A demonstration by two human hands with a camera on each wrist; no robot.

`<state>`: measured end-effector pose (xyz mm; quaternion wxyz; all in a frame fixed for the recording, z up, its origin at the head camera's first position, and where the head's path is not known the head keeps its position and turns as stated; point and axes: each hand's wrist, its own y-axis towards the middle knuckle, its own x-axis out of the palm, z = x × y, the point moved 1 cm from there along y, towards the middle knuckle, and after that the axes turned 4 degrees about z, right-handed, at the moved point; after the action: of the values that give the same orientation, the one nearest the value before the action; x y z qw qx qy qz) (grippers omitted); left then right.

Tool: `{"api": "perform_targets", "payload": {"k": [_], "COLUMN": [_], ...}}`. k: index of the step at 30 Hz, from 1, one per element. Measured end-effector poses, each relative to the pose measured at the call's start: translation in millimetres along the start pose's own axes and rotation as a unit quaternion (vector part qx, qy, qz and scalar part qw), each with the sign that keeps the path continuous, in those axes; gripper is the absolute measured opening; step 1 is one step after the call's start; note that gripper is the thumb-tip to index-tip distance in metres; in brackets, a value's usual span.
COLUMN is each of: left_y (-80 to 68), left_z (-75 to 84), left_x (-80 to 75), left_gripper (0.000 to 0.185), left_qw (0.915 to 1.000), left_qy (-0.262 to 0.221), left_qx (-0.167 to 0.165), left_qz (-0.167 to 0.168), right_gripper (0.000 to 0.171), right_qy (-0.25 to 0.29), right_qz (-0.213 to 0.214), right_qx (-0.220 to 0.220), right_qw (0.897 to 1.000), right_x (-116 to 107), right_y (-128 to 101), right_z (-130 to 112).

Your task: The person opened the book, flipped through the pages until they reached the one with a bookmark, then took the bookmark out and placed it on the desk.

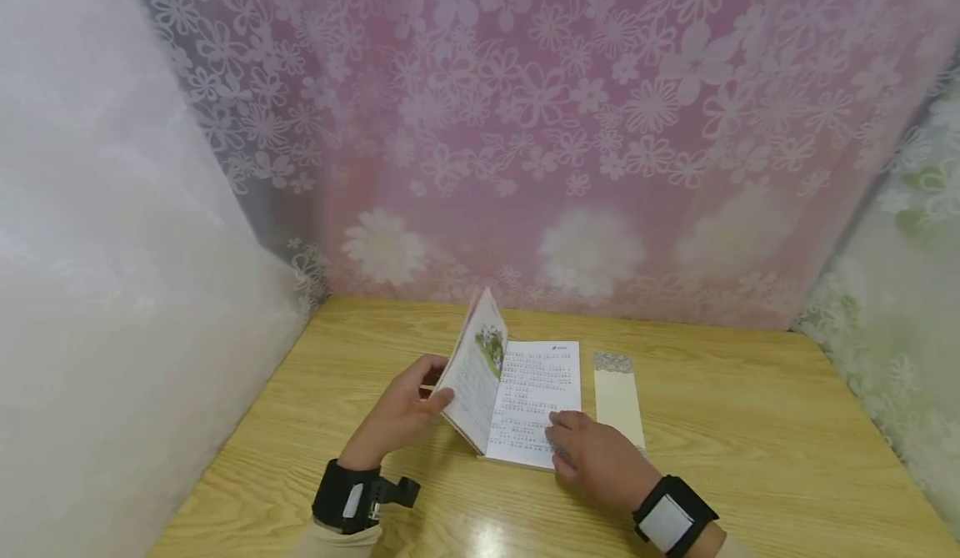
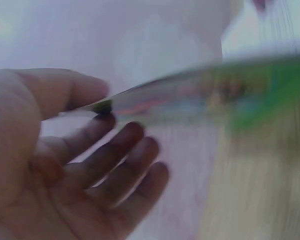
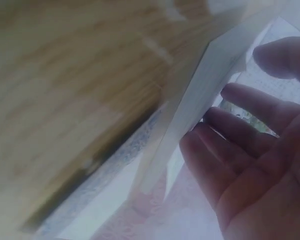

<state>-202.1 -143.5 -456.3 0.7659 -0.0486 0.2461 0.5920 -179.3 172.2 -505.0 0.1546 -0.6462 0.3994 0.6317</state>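
An open book [image 1: 536, 383] lies on the wooden table [image 1: 750, 424]. Its left leaves [image 1: 476, 370] stand raised and tilted, showing a small green picture. My left hand [image 1: 408, 412] holds those raised leaves, thumb on the front and fingers behind. In the left wrist view the blurred book edge [image 2: 200, 95] passes between the thumb and the spread fingers of the left hand [image 2: 65, 165]. My right hand [image 1: 581, 449] rests with straight fingers on the lower part of the flat right page. The right wrist view shows the right hand [image 3: 250, 150] under the pale page edge [image 3: 210, 85].
A cream bookmark [image 1: 618, 395] with a lacy top lies flat just right of the book. A pink floral curtain [image 1: 562, 124] closes the back, a white one [image 1: 90, 249] the left, a pale green one [image 1: 900, 333] the right.
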Motion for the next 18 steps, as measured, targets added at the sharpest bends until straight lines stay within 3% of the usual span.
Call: {"api": "perform_targets", "payload": {"k": [3, 5, 8, 10, 13, 16, 18], "left_y": [8.8, 13.3, 18.4, 20.2, 21.6, 25.0, 29.7], "left_z": [16.3, 19.9, 17.5, 13.0, 6.7, 1.5, -1.1], "left_x": [33.0, 56.1, 85.6, 99.9, 111.8, 114.1, 113.0], "left_gripper": [0.041, 0.043, 0.042, 0.04, 0.042, 0.05, 0.058], "left_qw": [0.9983, 0.9958, 0.9876, 0.9777, 0.9561, 0.9368, 0.9281], "left_qy": [0.008, 0.035, 0.103, 0.159, 0.241, 0.301, 0.329], "left_qx": [0.053, 0.071, 0.092, 0.101, 0.124, 0.143, 0.146], "left_qz": [-0.023, -0.045, -0.075, -0.092, -0.112, -0.108, -0.095], "right_gripper": [0.018, 0.014, 0.014, 0.015, 0.023, 0.035, 0.042], "right_qy": [0.043, 0.068, 0.105, 0.129, 0.163, 0.183, 0.194], "right_qz": [-0.004, -0.005, 0.008, 0.017, 0.011, -0.021, -0.04], "right_qx": [0.01, 0.038, 0.125, 0.188, 0.257, 0.287, 0.296], "right_qw": [0.999, 0.997, 0.987, 0.974, 0.953, 0.94, 0.935], "right_x": [-4.2, -7.0, -12.7, -17.3, -23.0, -23.1, -20.1], "right_y": [-5.0, -9.3, -14.3, -14.9, -9.7, 0.8, 8.6], "right_z": [6.7, 14.0, 29.0, 39.8, 51.8, 57.3, 58.8]}}
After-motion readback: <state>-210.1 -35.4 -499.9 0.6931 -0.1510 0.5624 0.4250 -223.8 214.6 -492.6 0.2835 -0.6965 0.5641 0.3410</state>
